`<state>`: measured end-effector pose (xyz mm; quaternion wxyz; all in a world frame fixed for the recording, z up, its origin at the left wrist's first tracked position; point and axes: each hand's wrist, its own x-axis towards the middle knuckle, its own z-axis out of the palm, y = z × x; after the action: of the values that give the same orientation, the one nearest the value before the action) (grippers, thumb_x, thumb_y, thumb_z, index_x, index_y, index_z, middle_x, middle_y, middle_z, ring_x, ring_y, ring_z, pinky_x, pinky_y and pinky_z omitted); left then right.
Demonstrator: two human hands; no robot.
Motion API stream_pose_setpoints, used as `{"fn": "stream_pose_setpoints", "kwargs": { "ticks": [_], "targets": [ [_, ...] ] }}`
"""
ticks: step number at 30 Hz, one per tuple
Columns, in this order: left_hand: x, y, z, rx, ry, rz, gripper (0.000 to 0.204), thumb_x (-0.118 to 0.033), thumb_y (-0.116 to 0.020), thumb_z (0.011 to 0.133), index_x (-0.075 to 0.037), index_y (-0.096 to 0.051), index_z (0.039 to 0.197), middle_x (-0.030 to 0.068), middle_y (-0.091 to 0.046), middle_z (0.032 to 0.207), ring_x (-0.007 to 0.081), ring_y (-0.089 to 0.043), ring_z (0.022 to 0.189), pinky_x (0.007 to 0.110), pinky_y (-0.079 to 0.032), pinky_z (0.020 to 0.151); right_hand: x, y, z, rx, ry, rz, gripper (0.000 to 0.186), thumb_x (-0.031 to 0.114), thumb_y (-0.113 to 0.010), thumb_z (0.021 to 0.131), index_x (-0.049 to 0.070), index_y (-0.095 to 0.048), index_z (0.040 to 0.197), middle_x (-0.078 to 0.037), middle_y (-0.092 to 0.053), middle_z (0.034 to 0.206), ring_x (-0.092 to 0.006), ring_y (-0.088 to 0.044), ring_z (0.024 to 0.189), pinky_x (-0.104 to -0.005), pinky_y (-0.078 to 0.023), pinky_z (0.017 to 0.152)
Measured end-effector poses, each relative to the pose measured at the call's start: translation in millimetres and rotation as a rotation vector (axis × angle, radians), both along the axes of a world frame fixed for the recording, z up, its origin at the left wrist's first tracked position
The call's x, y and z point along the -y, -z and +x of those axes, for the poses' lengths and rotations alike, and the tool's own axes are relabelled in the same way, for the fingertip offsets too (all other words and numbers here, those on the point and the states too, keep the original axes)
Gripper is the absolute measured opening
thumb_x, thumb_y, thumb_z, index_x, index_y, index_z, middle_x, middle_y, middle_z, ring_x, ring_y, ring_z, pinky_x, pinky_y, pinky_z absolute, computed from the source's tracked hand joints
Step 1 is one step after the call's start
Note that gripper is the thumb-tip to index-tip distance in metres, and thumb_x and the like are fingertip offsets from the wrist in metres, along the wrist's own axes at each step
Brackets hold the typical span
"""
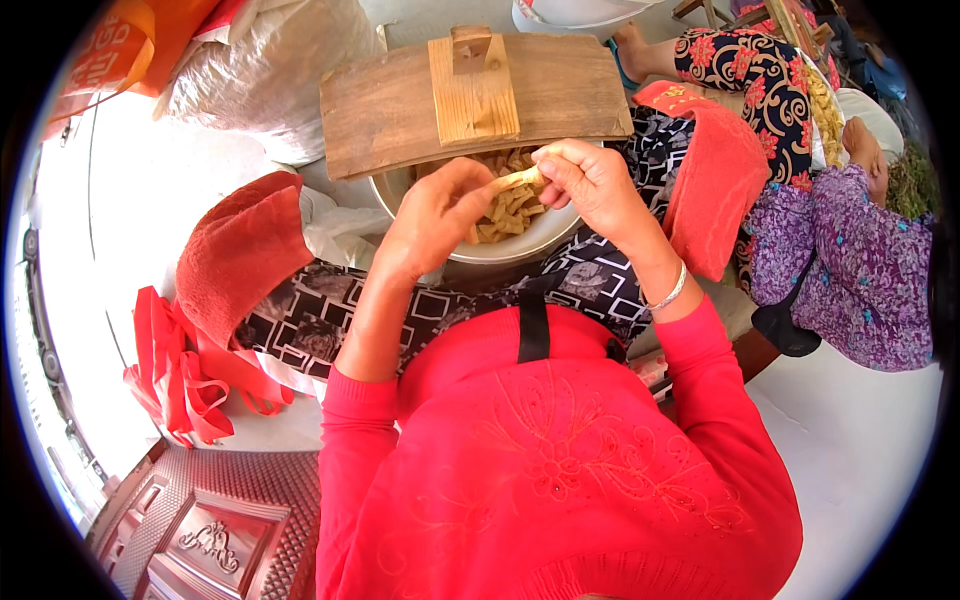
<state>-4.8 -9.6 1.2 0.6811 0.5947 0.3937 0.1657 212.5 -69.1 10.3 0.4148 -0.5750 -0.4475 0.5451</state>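
Between my two hands a short pale yellow strip (516,181) is stretched sideways; its exact kind I cannot make out. My left hand (438,212) pinches its left end with thumb and fingers. The right end is gripped by my right hand (592,188), which wears a silver bracelet at the wrist. Just below them stands a round light metal basin (500,256) between my knees. Many similar tan strips (512,214) lie heaped inside it. A brown wooden board (380,108) crosses the basin's far side and hides part of it.
Red cloths (245,240) cover my knees. A stuffed pale sack (265,85) stands far left, with red straps (195,375) nearer me. Another person in purple patterned clothes (840,265) sits close on the right, beside a tray of yellowish pieces (826,120). A white tub (570,15) stands behind the board.
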Motion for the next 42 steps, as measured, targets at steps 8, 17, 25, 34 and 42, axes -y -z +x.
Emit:
{"fn": "stream_pose_setpoints", "kwargs": {
  "ticks": [8, 17, 25, 34, 42],
  "targets": [
    [22.7, -0.4, 20.9, 0.057, 0.059, 0.198, 0.023, -0.013, -0.056, 0.096, 0.002, -0.058, 0.113, 0.0016, -0.059, 0.089, 0.0063, -0.049, 0.082, 0.023, -0.043, 0.073, 5.2, -6.6, 0.7, 0.345, -0.155, 0.229, 0.029, 0.026, -0.061, 0.094, -0.002, -0.063, 0.083, -0.007, -0.053, 0.063, -0.0091, -0.050, 0.060, -0.0265, -0.044, 0.055],
    [19.8, 5.3, 1.3, 0.121, 0.145, 0.121, 0.021, -0.019, -0.058, 0.095, 0.001, -0.065, 0.095, 0.0018, -0.054, 0.070, 0.0104, -0.049, 0.065, 0.027, -0.042, 0.060, 15.5, -16.0, -2.1, 0.195, -0.222, 0.054, 0.038, 0.031, -0.055, 0.098, 0.001, -0.061, 0.074, 0.001, -0.054, 0.063, -0.0065, -0.050, 0.058, -0.0225, -0.042, 0.053],
    [-2.4, -0.3, -4.5, 0.030, 0.046, 0.014, 0.020, -0.021, -0.056, 0.095, -0.003, -0.066, 0.095, -0.0033, -0.051, 0.068, 0.0040, -0.042, 0.055, 0.021, -0.034, 0.046, -7.2, -14.7, 6.4, 0.051, -0.026, 0.161, 0.047, 0.042, -0.053, 0.097, -0.003, -0.065, 0.105, -0.007, -0.066, 0.090, -0.0121, -0.063, 0.076, -0.0246, -0.051, 0.071],
    [-43.5, 4.5, 6.1, 0.124, -0.213, 0.063, 0.015, -0.009, -0.058, 0.092, -0.002, -0.062, 0.104, -0.0002, -0.058, 0.077, 0.0051, -0.047, 0.057, 0.018, -0.037, 0.051, -38.3, -4.3, -12.9, -0.023, 0.075, 0.141, 0.014, 0.011, -0.060, 0.093, 0.000, -0.065, 0.100, 0.003, -0.058, 0.075, -0.0040, -0.051, 0.059, -0.0194, -0.045, 0.053],
    [-71.5, 18.2, 10.8, 0.139, -0.258, 0.162, 0.011, -0.010, -0.056, 0.091, -0.001, -0.062, 0.096, -0.0001, -0.058, 0.075, 0.0059, -0.048, 0.060, 0.021, -0.039, 0.054, -64.5, 12.9, -19.0, 0.067, 0.149, 0.251, 0.012, 0.012, -0.059, 0.093, 0.002, -0.066, 0.096, 0.004, -0.058, 0.073, -0.0036, -0.050, 0.059, -0.0191, -0.044, 0.054]
  ]
}}
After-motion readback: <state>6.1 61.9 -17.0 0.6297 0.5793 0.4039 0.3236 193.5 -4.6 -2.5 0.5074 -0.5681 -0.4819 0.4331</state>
